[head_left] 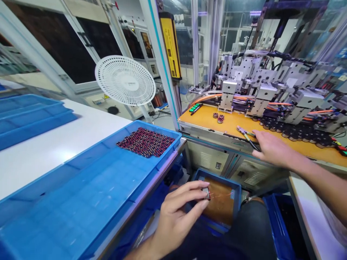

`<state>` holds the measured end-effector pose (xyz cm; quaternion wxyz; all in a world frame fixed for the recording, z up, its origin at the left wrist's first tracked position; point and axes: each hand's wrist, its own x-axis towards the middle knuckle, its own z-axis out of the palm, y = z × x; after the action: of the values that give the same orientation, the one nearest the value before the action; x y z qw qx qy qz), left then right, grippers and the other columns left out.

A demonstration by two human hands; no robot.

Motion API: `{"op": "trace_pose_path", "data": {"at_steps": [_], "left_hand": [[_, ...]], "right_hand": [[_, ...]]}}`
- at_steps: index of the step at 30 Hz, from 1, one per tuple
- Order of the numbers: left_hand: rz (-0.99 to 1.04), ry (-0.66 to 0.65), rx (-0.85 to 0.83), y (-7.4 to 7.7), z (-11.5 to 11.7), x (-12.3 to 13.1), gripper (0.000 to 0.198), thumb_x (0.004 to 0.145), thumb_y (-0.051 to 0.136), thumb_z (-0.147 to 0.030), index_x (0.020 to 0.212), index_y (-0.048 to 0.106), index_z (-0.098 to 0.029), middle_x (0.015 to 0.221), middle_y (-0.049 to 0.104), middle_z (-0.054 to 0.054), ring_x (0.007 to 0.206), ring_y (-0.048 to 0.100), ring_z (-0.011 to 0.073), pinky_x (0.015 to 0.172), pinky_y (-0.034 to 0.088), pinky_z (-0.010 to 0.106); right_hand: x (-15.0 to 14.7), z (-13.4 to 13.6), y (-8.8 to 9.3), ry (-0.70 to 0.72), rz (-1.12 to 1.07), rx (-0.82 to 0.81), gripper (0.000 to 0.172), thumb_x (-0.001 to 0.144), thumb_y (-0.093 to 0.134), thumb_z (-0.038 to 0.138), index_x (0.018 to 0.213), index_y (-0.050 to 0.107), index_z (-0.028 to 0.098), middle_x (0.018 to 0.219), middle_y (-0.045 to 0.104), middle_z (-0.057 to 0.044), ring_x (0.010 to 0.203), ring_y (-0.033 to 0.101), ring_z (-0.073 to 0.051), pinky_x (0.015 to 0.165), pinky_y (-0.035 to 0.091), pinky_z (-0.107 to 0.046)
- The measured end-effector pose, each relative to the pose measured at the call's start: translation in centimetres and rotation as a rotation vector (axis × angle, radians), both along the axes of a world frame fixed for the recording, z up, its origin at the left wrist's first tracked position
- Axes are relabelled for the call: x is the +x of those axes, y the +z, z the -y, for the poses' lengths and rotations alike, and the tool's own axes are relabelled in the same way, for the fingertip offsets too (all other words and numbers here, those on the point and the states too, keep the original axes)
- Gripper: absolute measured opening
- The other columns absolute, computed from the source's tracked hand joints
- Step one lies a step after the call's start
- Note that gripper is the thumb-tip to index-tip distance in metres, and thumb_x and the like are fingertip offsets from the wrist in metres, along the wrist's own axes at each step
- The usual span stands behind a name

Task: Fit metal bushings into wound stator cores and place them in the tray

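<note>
- Blue plastic forms the long tray [89, 202]; many small dark-and-red parts [145, 142] crowd its far end.
- Right of the tray, nearer the wearer, the left hand [177, 209] is pinched on a small piece [206, 193], thumb against fingertips.
- Farther right of the tray, pliers [246, 135] lie at the front of the orange desk [202, 119]. The right hand [273, 150] is at their handles, thumb and fingers apart; whether it grips them, I cannot tell.
- The piece looks light and stiff, perhaps slippery and easily scuffed; hold it lightly by its sides.
- The pliers seem rigid and heavier; the handles offer the surest hold.
</note>
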<state>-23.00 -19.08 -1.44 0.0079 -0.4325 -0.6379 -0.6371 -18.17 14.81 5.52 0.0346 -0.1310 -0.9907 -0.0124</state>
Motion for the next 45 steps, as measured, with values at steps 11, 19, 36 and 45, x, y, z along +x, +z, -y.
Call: {"op": "trace_pose_path", "data": {"at_steps": [11, 19, 36, 45], "left_hand": [[0.003, -0.041, -0.005, -0.1, -1.2, 0.5, 0.029, 0.078, 0.069, -0.002, 0.097, 0.074, -0.023, 0.106, 0.075, 0.004, 0.097, 0.071, 0.0153, 0.085, 0.058, 0.022], [0.013, -0.036, -0.046, -0.3, -1.2, 0.8, 0.032, 0.078, 0.068, -0.001, 0.1, 0.072, -0.025, 0.11, 0.073, 0.003, 0.099, 0.07, 0.0152, 0.087, 0.057, 0.024], [0.013, -0.016, -0.05, -0.7, -0.3, 1.0, 0.03, 0.078, 0.069, -0.001, 0.1, 0.073, -0.021, 0.109, 0.073, 0.006, 0.1, 0.07, 0.0167, 0.089, 0.056, 0.025], [0.016, -0.034, -0.06, -0.7, -0.2, 1.1, 0.032, 0.078, 0.068, 0.0, 0.101, 0.072, -0.022, 0.11, 0.073, 0.005, 0.102, 0.069, 0.0167, 0.09, 0.056, 0.026]], "right_hand": [[14.9, 13.9, -12.5, -0.025, -0.141, -1.369, 0.05, 0.093, 0.055, 0.044, 0.138, 0.043, 0.026, 0.11, 0.061, -0.012, 0.097, 0.064, -0.02, 0.09, 0.053, -0.036], [14.9, 17.5, -11.1, 0.143, -0.141, -1.791, 0.065, 0.086, 0.064, 0.051, 0.144, 0.043, 0.031, 0.114, 0.062, -0.013, 0.095, 0.063, -0.02, 0.09, 0.05, -0.041], [13.1, 18.3, -10.1, 0.245, -0.265, -1.771, 0.053, 0.092, 0.059, 0.029, 0.14, 0.044, 0.046, 0.111, 0.06, -0.007, 0.096, 0.06, -0.017, 0.088, 0.051, -0.038], [13.1, 18.4, -11.4, 0.222, -0.273, -1.661, 0.051, 0.091, 0.058, 0.03, 0.141, 0.047, 0.033, 0.094, 0.061, -0.007, 0.075, 0.058, -0.014, 0.07, 0.051, -0.03]]}}
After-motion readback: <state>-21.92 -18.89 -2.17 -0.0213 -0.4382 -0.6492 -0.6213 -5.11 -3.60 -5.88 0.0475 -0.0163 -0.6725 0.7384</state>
